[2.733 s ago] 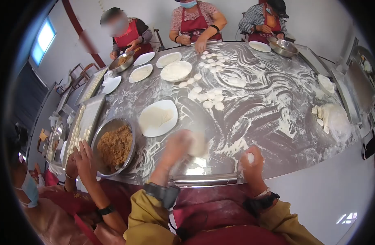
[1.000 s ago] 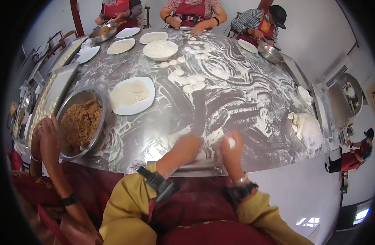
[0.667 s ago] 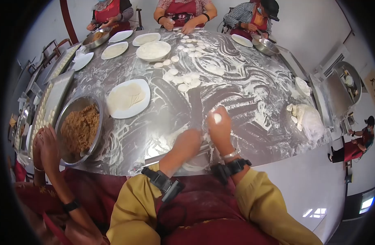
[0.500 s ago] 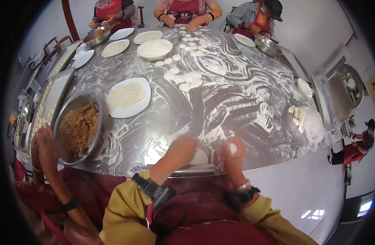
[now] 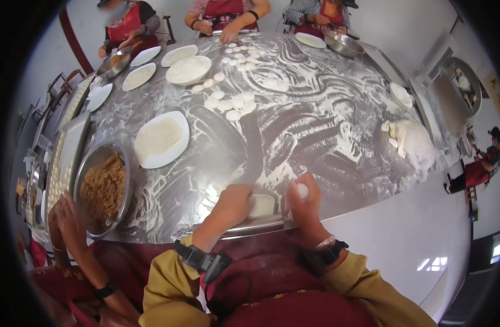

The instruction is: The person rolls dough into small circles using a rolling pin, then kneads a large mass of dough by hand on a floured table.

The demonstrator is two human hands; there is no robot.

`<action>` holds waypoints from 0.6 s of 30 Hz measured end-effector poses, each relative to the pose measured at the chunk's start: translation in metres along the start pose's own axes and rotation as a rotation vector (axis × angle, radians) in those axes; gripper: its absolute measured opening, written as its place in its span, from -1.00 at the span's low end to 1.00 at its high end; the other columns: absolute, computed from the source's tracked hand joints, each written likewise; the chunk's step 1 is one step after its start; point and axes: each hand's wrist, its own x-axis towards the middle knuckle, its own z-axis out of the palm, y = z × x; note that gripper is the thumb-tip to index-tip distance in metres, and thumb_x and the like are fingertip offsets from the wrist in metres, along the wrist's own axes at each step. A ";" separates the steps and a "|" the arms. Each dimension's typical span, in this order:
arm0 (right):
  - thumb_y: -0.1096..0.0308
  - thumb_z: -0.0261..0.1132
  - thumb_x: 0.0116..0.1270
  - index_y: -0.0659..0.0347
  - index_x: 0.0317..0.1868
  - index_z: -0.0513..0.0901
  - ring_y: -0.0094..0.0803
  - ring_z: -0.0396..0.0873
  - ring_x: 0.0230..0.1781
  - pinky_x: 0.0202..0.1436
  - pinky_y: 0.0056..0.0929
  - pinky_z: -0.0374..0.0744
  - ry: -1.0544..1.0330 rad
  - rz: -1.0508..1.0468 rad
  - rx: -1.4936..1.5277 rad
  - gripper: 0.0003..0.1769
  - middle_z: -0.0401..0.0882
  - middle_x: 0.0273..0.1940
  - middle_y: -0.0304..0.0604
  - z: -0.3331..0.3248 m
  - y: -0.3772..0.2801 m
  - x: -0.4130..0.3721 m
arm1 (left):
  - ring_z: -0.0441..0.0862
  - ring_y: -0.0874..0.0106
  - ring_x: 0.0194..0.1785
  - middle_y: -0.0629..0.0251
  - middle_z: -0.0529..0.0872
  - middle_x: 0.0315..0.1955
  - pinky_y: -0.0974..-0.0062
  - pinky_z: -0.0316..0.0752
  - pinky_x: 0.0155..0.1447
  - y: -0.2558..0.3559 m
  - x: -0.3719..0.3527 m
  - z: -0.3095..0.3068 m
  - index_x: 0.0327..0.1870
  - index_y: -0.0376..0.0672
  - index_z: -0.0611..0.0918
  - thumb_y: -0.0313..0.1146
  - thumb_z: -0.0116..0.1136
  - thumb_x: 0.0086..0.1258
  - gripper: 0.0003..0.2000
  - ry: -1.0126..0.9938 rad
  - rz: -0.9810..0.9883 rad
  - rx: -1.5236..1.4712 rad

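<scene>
A flat, pale dough wrapper (image 5: 262,206) lies on the floured steel table near its front edge, between my hands. Fingers curled, my left hand (image 5: 232,206) is at the wrapper's left edge; its fingertips are mostly hidden under the hand. My right hand (image 5: 304,203) is closed in a fist just right of the wrapper. Out of the top of that fist shows a white rounded object (image 5: 302,191); the rest of it is hidden by my fingers.
To the left stand a steel bowl of brown filling (image 5: 104,188) and a white plate with wrappers (image 5: 162,139). Dough pieces (image 5: 233,103) lie farther back. A covered dough lump (image 5: 410,141) is at right. A co-worker's hands (image 5: 70,223) are at left; other people work opposite.
The view has shifted, so the table's far things sit further left. My left hand has shifted slightly off the wrapper, showing more of it. My right fist still holds the white object.
</scene>
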 end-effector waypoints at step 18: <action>0.43 0.26 0.19 0.25 -0.40 0.42 -0.35 0.42 -0.59 -0.47 -0.36 0.42 -0.016 -0.055 -0.081 -0.84 0.42 -0.59 -0.07 0.028 -0.015 0.039 | 0.63 0.09 -0.30 -0.05 0.64 -0.39 0.33 0.48 -0.16 0.014 0.008 0.001 -0.23 -0.27 0.57 -0.49 0.06 0.23 -0.87 0.048 -0.001 0.022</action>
